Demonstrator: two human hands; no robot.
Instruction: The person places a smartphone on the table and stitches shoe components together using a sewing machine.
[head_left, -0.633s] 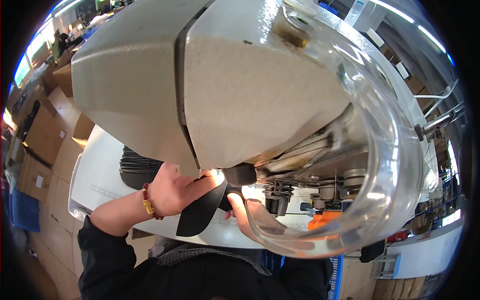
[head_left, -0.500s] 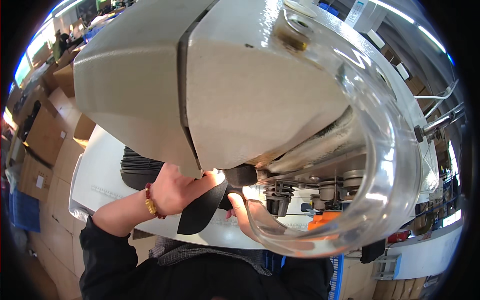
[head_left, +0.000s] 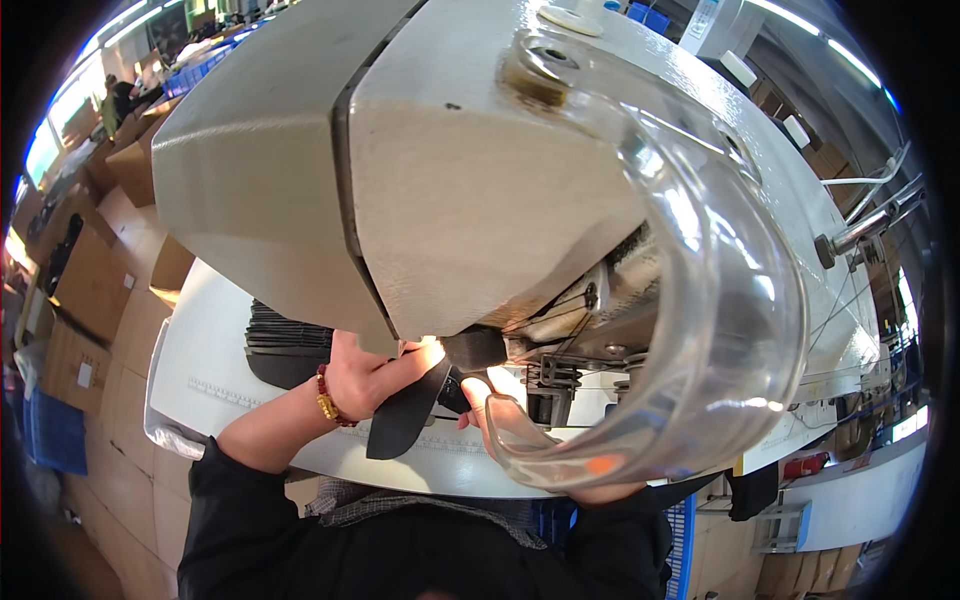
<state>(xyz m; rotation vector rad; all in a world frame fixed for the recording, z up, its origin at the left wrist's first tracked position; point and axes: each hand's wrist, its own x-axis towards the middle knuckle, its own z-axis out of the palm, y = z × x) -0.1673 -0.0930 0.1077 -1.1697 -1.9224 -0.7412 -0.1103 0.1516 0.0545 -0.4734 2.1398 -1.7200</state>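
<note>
A pale sewing machine head [head_left: 480, 200] fills the middle of the view and partly covers the work under it. My left hand [head_left: 362, 378], with a beaded bracelet at the wrist, grips a curved black piece of material [head_left: 405, 415] beside the sewing area, its fingers partly hidden by the machine. The piece's rounded end hangs toward me. My right hand [head_left: 478, 400] pinches a dark part of the work between thumb and fingers, close to my left fingertips. A clear curved plastic guard [head_left: 735, 300] covers part of that hand and wrist.
On the white table, left of my hand, lies a stack of black pieces [head_left: 285, 345]. A ruler strip [head_left: 225, 392] runs along the table. Thread guides and a metal mechanism [head_left: 550, 385] sit right of my hands. Cardboard boxes [head_left: 95, 275] and a blue bin [head_left: 55, 430] stand at left.
The view has shifted, so the machine and guard appear farther left. Both hands keep their hold near the sewing area, and the black piece's hanging end sits slightly higher and farther right.
</note>
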